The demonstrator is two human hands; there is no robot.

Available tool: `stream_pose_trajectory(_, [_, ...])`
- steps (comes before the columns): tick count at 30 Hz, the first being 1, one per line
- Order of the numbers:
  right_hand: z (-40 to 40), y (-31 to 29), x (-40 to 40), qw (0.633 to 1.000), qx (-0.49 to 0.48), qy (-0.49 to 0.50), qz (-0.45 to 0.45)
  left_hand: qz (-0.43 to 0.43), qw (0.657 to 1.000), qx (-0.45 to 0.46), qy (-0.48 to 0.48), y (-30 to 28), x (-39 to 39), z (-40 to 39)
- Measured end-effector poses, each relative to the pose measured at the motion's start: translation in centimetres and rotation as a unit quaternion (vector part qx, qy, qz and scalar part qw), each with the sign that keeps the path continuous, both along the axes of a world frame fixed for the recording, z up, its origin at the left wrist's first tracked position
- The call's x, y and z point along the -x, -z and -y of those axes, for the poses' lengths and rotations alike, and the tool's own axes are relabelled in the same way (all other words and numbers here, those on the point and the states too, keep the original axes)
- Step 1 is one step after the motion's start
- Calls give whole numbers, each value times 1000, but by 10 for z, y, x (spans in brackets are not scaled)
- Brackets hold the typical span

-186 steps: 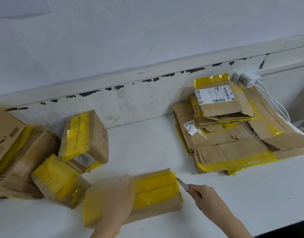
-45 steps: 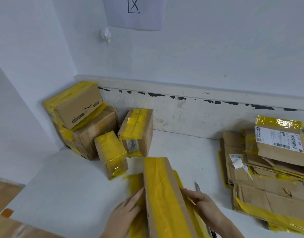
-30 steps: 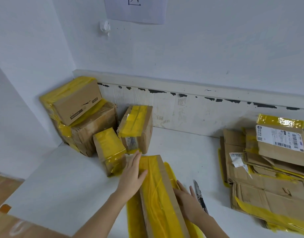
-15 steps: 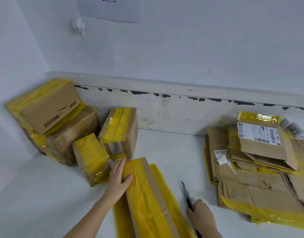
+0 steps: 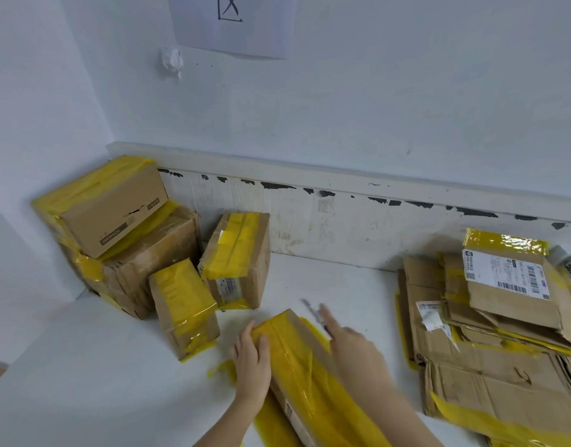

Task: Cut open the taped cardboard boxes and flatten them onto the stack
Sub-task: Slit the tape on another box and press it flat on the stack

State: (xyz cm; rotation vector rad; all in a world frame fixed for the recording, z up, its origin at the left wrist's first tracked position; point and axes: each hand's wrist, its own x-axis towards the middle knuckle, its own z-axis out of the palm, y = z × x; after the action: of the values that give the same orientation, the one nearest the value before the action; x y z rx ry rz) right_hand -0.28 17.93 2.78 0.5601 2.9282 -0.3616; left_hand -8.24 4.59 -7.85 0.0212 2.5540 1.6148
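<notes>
Your left hand (image 5: pixel 252 362) grips the far left edge of the box (image 5: pixel 305 375) in front of you, fingers curled over its yellow-taped top, while the box stands on a long side on the white table (image 5: pixel 84 382), a loose flap of yellow tape spread on the surface beside it. Your right hand (image 5: pixel 351 346) is blurred above the box's right side, holding a utility knife (image 5: pixel 313 311) whose blade points away from you past the box's far end; the forefinger looks stretched along the handle, though the blur hides the rest of the grip. This box is closed, so its contents cannot be seen. To your left, four more sealed boxes (image 5: pixel 181 304) cluster in the corner: one lies on top of a larger one against the wall, and two smaller ones lean in front, all wrapped in yellow tape and shut. To your right, well apart from the box you hold, sits the stack of flattened cardboard (image 5: pixel 490 366), its topmost piece carrying a white shipping label (image 5: pixel 506 274). A sheet of paper (image 5: pixel 232 24) hangs on the wall above.
</notes>
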Motion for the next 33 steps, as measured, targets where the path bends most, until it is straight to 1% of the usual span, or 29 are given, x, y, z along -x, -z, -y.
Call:
stream_pose_trajectory(1, [12, -4, 5, 999, -19, -27, 19, 3, 1000, -12, -9, 0, -1, -1])
stream_pose_trajectory(4, [34, -3, 16, 996, -32, -71, 31, 8, 999, -32, -21, 2, -3, -3])
stream_pose_trajectory(9, [44, 0, 25, 992, -77, -89, 48, -16, 999, -16, -23, 7, -1, -3])
stream_pose_trajectory(16, [65, 2, 26, 978, -120, -144, 86, -8, 999, 16, -27, 6, -4, -4])
stream_pose_trajectory(20, [59, 0, 4, 971, -135, -151, 129, -3, 999, 30, -30, 1, -5, -5])
stream_pose_trajectory(23, [49, -9, -26, 968, -125, -151, 159, 1, 999, 41, -31, -1, -5, -6])
stream_pose_trajectory(25, [43, -16, -46, 971, -99, -133, 174, 1, 998, 49, -25, 1, -4, -6])
stream_pose_trajectory(26, [39, -15, -57, 974, -96, -123, 167, -2, 998, 53, -22, 2, -4, -5])
stream_pose_trajectory(27, [35, -14, -67, 978, -110, -119, 133, -7, 998, 56, -18, 2, -4, -5])
stream_pose_trajectory(28, [30, -10, -76, 983, -124, -103, 86, -11, 998, 59, -17, 1, -4, -5])
stream_pose_trajectory(29, [23, -3, -88, 985, -131, -98, 58, -14, 998, 63, -17, 0, -4, -6])
stream_pose_trajectory(30, [19, 5, -100, 986, -136, -98, 3, -17, 998, 66, -17, -1, -4, -6])
stream_pose_trajectory(32, [10, 26, -122, 978, -154, -106, -95, -21, 997, 78, -6, -2, -4, -6])
stream_pose_trajectory(33, [4, 32, -134, 975, -159, -109, -113, -18, 996, 90, 3, -2, -4, -6])
